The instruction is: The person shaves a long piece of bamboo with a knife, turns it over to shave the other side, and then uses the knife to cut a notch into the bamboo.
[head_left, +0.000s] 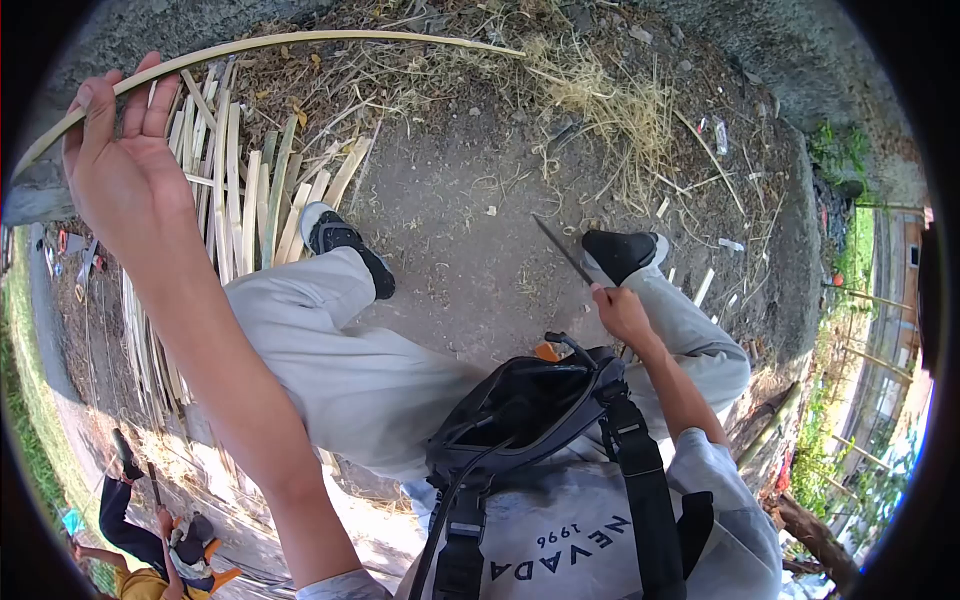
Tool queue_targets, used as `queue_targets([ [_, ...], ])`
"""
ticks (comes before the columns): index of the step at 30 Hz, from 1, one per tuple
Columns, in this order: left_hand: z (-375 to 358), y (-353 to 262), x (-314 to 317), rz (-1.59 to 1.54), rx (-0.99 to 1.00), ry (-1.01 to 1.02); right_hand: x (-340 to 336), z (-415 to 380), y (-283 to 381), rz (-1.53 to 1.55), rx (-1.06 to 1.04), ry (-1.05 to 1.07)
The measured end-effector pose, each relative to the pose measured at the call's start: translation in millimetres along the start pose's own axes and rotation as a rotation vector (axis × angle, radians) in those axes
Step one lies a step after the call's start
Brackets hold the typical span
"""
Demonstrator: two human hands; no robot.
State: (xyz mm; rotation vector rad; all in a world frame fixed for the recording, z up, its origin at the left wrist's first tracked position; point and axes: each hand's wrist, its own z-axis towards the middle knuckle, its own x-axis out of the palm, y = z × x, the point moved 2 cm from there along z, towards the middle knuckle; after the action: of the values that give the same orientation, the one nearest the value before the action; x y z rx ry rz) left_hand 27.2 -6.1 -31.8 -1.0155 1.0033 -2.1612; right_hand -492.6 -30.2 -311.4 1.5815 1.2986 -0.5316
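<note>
My left hand (125, 150) is raised at the upper left, gripping a long, thin bamboo strip (330, 36) between thumb and fingers. The strip bows in an arc across the top of the view, its far tip over a heap of shavings. My right hand (623, 314), near my right knee, is wrapped round the handle of a knife (562, 250). Its dark, narrow blade points up and left, apart from the strip. Below my left hand, many split bamboo strips (232, 190) lie side by side on the ground.
Curly pale shavings (610, 110) litter the dirt between a concrete wall (720, 30) and my shoes (340, 240). A black bag (520, 400) hangs on my chest. At lower left another person (150, 530) sits holding a long tool. A plastic bottle (721, 138) lies at right.
</note>
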Motion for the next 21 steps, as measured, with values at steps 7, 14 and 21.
queue_targets([
  [7, -9.2, 0.1, 9.0, -0.018, -0.028, -0.017, 53.0, 12.7, 36.2, 0.041, 0.028, 0.268],
  [14, -7.3, 2.3, 5.1, -0.010, -0.064, -0.028, 34.8, 82.2, 29.0, 0.122, 0.221, -0.293],
  [21, -4.2, 1.6, 3.3, 0.029, -0.032, -0.017, 8.5, 58.6, 42.7, 0.028, 0.119, 0.069],
])
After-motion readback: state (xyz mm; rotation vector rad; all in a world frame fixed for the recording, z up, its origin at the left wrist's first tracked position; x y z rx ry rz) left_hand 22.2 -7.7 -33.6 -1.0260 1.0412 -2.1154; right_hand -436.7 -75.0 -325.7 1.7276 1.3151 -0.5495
